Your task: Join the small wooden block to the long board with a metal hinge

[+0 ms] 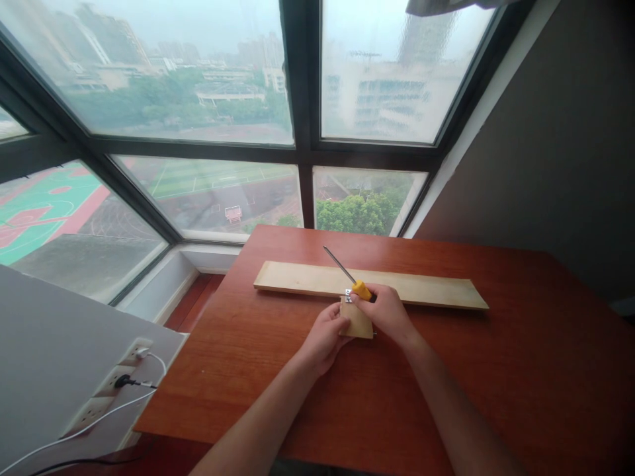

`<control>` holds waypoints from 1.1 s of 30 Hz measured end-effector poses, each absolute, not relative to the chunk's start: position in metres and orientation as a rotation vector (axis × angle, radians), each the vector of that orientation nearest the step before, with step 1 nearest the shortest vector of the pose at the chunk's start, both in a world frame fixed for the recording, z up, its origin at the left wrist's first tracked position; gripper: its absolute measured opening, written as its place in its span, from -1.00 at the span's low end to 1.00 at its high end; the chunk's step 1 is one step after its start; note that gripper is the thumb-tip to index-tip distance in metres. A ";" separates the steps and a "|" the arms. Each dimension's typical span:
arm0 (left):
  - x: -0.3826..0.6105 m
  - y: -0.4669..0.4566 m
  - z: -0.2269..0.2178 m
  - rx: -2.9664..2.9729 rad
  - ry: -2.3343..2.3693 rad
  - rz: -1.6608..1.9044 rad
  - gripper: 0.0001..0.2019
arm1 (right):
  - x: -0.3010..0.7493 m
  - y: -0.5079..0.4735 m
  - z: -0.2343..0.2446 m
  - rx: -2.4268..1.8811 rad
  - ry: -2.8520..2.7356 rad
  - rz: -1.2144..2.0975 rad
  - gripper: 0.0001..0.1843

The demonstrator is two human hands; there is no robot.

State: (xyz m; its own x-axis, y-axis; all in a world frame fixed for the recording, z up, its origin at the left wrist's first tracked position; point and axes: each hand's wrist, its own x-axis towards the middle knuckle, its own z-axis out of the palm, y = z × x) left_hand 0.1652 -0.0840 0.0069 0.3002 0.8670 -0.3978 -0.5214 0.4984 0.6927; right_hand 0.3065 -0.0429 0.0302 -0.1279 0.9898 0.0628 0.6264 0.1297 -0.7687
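My left hand [327,334] is closed around the left side of a small pale wooden block [358,322]. A small silver metal bracket [348,295] sits at the block's upper edge. In my right hand [389,311] is a screwdriver with a yellow handle [362,289], its metal shaft pointing up and left, away from the block. The right fingers are also at the bracket; whether they press on it I cannot tell. A tiny metal piece shows at the block's lower right corner. Behind both hands, a long pale wooden board [431,289] lies flat.
The reddish-brown table [238,377] carries the board. Large dark-framed windows [307,155] stand beyond its far edge. At lower left, the wall has sockets [116,381] with plugs and cables [99,418] running beside the table. A grey wall [536,145] rises at right.
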 end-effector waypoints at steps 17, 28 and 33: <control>0.165 -0.085 0.006 0.459 0.845 0.979 -0.67 | 0.311 -0.047 0.030 -1.577 -1.985 0.600 -0.80; 0.166 -0.086 0.007 0.479 0.850 0.982 -0.64 | 0.360 -0.079 0.021 -1.583 -2.094 0.855 -0.89; 0.165 -0.087 0.006 0.488 0.866 0.985 -0.69 | 0.359 -0.084 0.009 -1.613 -2.187 0.802 -0.92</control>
